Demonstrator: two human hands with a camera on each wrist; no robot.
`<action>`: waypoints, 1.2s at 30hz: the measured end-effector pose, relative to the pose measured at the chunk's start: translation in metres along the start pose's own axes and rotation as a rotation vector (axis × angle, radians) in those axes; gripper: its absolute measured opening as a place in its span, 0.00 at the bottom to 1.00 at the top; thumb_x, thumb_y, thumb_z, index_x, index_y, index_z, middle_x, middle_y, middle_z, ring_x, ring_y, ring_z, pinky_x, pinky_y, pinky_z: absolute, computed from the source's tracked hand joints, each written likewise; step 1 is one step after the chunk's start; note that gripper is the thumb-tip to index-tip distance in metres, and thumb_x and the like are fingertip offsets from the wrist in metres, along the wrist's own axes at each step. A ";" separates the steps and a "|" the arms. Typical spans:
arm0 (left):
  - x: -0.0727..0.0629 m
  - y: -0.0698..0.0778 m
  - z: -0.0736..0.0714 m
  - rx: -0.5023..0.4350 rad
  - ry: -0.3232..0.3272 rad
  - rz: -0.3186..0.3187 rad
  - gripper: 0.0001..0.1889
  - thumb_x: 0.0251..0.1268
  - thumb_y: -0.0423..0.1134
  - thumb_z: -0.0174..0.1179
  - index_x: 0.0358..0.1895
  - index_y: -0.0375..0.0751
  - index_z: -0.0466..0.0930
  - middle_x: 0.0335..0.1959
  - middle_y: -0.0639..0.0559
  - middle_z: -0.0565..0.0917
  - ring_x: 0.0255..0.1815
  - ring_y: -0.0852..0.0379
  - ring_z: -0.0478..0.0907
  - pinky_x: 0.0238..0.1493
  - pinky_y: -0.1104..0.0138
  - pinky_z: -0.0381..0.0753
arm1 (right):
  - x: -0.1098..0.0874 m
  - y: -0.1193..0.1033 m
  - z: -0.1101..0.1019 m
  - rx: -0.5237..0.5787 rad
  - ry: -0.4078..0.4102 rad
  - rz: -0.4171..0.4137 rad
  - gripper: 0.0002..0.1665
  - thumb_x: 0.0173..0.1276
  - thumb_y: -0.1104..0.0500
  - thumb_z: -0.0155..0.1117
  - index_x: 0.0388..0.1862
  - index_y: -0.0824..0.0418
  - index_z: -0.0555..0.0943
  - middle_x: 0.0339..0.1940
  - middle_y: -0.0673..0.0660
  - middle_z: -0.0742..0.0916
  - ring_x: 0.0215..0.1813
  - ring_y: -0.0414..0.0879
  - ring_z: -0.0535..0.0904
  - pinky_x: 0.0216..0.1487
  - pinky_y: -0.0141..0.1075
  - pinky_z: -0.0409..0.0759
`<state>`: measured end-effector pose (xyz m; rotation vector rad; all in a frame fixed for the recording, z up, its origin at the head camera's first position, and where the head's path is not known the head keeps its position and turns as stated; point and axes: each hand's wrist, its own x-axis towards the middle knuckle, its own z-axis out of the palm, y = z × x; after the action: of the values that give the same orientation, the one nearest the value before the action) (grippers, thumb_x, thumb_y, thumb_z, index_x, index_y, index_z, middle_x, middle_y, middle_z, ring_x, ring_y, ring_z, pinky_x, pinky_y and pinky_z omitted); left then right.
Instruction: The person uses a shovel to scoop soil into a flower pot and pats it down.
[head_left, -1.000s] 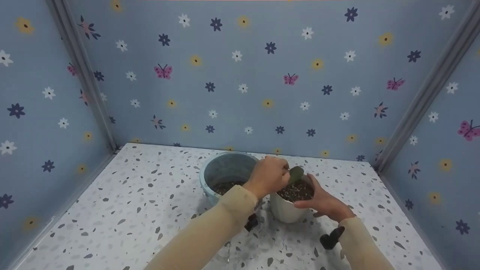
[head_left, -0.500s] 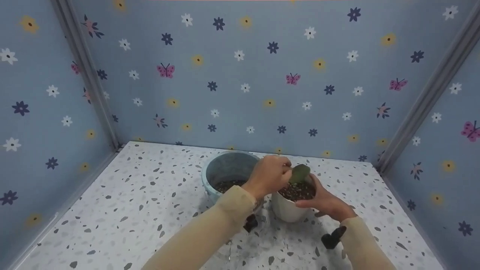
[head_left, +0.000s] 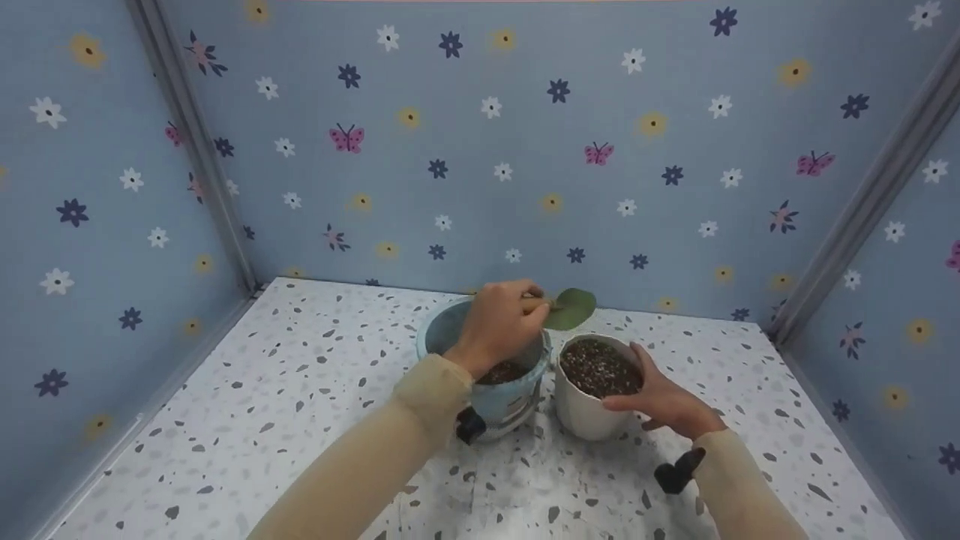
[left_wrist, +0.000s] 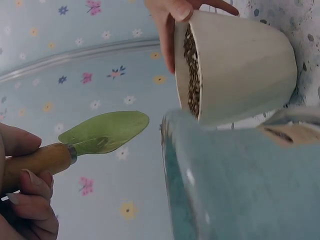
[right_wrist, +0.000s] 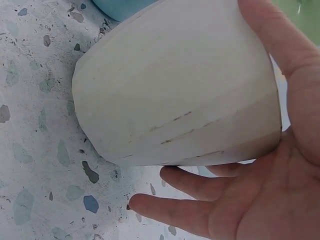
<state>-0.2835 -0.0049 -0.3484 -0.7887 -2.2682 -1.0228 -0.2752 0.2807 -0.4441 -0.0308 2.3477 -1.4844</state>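
Note:
My left hand grips the wooden handle of a small garden trowel over the blue flowerpot. The trowel's green blade points right, above the gap between the two pots, with little or no soil visible on it. Dark soil shows low inside the blue pot, partly hidden by my left hand. To the right stands a white flowerpot filled nearly to its rim with speckled soil. My right hand holds that pot at its right side, thumb at the front rim and fingers spread around the wall.
Both pots stand close together on a white speckled tabletop. Behind them rises a blue wall with flowers and butterflies, and similar panels flank both sides. A black wrist device sits beneath my left wrist, close to the blue pot.
My left hand has lifted the trowel out of the white pot and moved it left over the blue pot. My right hand stays on the white pot. The head view has shifted slightly.

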 end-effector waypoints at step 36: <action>-0.037 -0.074 -0.026 0.470 -0.331 -0.319 0.15 0.62 0.50 0.65 0.44 0.44 0.89 0.60 0.40 0.75 0.69 0.32 0.57 0.61 0.26 0.37 | -0.005 0.008 -0.004 -0.123 0.048 -0.047 0.77 0.59 0.46 0.77 0.79 0.54 0.24 0.79 0.70 0.39 0.76 0.73 0.42 0.66 0.68 0.54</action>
<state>-0.3034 -0.0761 -0.3933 -0.4245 -2.8318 -0.4623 -0.2707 0.2888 -0.4478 -0.0837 2.4908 -1.3741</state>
